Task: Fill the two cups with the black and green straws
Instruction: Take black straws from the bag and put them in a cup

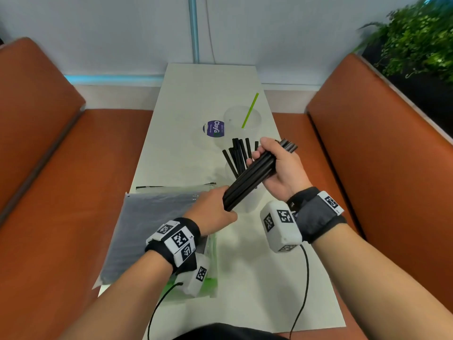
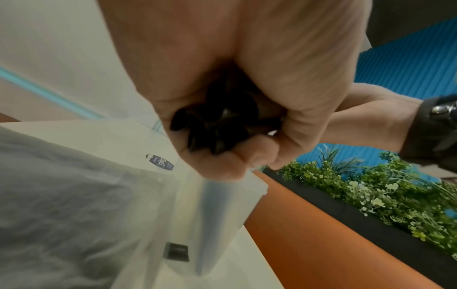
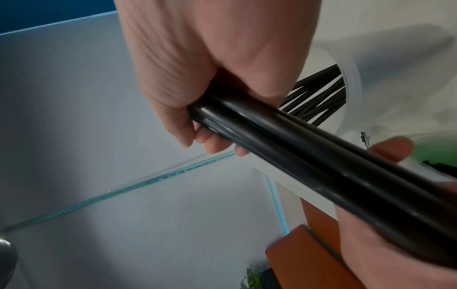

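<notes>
Black straws (image 1: 255,176), a thick bundle, are held in both grips: left hand (image 1: 213,212) low, right hand (image 1: 279,165) high. Probably best to square the ends, then lower them into the near cup (image 1: 245,197) below.

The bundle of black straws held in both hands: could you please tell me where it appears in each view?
Head: bundle of black straws at centre, slanting between left hand and right hand.
Left wrist: only its cut ends show, inside the fist at centre.
Right wrist: runs from centre to lower right.
Shared landmark: the near cup holding black straws.
</notes>
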### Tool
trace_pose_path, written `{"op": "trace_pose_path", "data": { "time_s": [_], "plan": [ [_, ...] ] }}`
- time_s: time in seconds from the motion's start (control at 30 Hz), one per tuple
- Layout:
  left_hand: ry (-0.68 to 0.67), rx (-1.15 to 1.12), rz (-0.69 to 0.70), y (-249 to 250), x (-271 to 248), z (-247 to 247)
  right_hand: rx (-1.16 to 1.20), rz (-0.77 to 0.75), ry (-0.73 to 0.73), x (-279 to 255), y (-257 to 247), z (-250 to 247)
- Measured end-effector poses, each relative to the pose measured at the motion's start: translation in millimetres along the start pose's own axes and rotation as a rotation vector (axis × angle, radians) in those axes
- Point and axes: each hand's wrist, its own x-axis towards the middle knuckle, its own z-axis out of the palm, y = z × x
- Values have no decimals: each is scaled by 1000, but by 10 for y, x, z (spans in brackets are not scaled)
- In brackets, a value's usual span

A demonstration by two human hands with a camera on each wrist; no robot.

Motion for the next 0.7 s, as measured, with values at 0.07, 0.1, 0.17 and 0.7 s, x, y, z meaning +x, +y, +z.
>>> {"op": "trace_pose_path", "data": {
  "time_s": [0.07,0.1,0.17,0.7],
  "plan": [
    [4,2,0,6,20,-31,25,-26,11,36,-7,5],
    [9,-12,-6,3,31,-38,38,-41,19,48,-6,13],
    [28,-42,-17,-6,58,-36,48,-69,26,74,-6,20],
    [-125,205,-21,14,359,72,-344,-509,180,615,-554,-54]
  ]
}}
